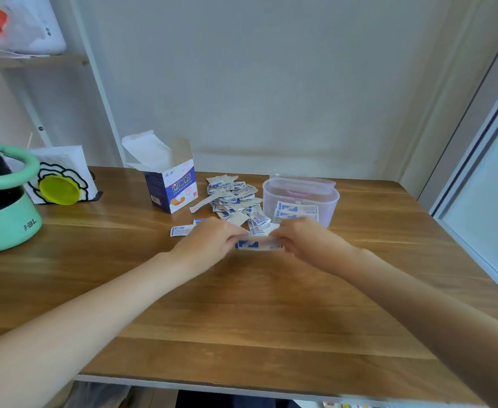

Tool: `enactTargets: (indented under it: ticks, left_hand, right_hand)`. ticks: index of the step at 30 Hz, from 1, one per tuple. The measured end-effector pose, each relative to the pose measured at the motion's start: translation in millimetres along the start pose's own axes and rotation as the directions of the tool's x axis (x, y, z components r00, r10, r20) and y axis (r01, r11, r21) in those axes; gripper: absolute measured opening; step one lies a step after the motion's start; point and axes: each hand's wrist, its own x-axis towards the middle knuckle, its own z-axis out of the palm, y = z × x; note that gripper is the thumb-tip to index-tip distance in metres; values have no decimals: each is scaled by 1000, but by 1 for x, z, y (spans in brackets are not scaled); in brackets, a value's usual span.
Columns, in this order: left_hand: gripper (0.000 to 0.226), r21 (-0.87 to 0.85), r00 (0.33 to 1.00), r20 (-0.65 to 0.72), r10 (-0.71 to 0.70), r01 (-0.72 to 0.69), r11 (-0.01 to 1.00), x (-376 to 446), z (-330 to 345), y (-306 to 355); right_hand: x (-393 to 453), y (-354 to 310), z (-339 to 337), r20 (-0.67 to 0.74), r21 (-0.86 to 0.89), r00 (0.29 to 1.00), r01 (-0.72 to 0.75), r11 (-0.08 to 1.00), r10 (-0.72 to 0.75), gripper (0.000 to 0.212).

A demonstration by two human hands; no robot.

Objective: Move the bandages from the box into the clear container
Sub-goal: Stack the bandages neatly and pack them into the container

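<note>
An open blue-and-white bandage box (pixel 173 187) stands upright at the back of the wooden table (pixel 241 304). Right of it lies a loose pile of wrapped bandages (pixel 233 198). The clear container (pixel 300 198) stands at the pile's right, with a few bandages inside against its front wall. In front of the pile, my left hand (pixel 209 242) and my right hand (pixel 306 240) together grip a small stack of bandages (pixel 256 245) by its two ends, just above the tabletop. A single bandage (pixel 180 231) lies left of my left hand.
A green and black helmet-like object (pixel 3 207) sits at the table's left edge. Behind it stands a white holder with a yellow disc (pixel 61 187). A white shelf frame (pixel 74 57) rises at the back left. A window frame (pixel 483 178) borders the right side.
</note>
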Motion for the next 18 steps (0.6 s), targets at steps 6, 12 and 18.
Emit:
enactTargets:
  ticks: [6, 12, 18]
  left_hand:
    - [11, -532, 910, -295, -291, 97, 841, 75, -47, 17]
    - [18, -183, 983, -120, -142, 119, 976, 144, -44, 37]
    - [24, 253, 959, 263, -108, 40, 967, 165, -29, 41]
  right_hand:
    - [29, 51, -64, -279, 509, 894, -171, 844, 350, 15]
    - [61, 98, -65, 181, 286, 874, -485, 826, 451, 14]
    - [80, 99, -47, 454, 46, 797, -467, 883, 398, 23]
